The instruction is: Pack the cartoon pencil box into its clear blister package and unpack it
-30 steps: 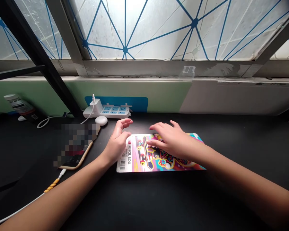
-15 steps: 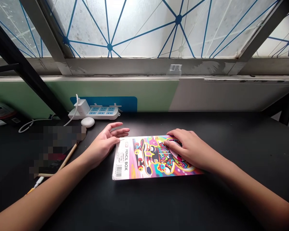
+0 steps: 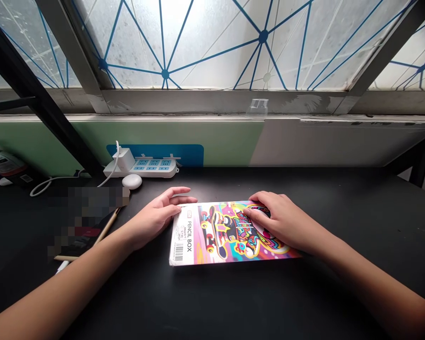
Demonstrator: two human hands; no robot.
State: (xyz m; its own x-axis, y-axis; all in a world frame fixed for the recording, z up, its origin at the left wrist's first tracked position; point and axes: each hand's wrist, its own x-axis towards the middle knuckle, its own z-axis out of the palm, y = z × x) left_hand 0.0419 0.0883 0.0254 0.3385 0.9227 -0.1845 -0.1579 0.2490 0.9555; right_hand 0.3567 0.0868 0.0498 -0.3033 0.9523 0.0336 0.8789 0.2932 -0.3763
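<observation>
A colourful cardboard pencil box (image 3: pixel 230 231) lies flat on the black desk, its printed face up. That face carries a skateboard picture, and a white end strip reads "PENCIL BOX" above a barcode. My right hand (image 3: pixel 274 218) grips the box's far right part, thumb on the printed face and the other fingers bent over the far edge, their tips partly hidden. At the far left corner is my left hand (image 3: pixel 161 212), its thumb touching the box edge and its fingers stretched out and apart beyond it.
A white power strip (image 3: pixel 145 168) with a plugged-in charger (image 3: pixel 123 159) stands against the wall. Near it lie a white rounded case (image 3: pixel 132 182), a wooden stick (image 3: pixel 108 226) and a pixelated dark item. A bottle (image 3: pixel 2 160) stands far left; a black frame bar (image 3: pixel 56 113) slants down to the desk.
My left hand has shifted slightly right, its fingers closer to the box's far edge. The whole view has moved slightly. My right hand keeps its place on the box.
</observation>
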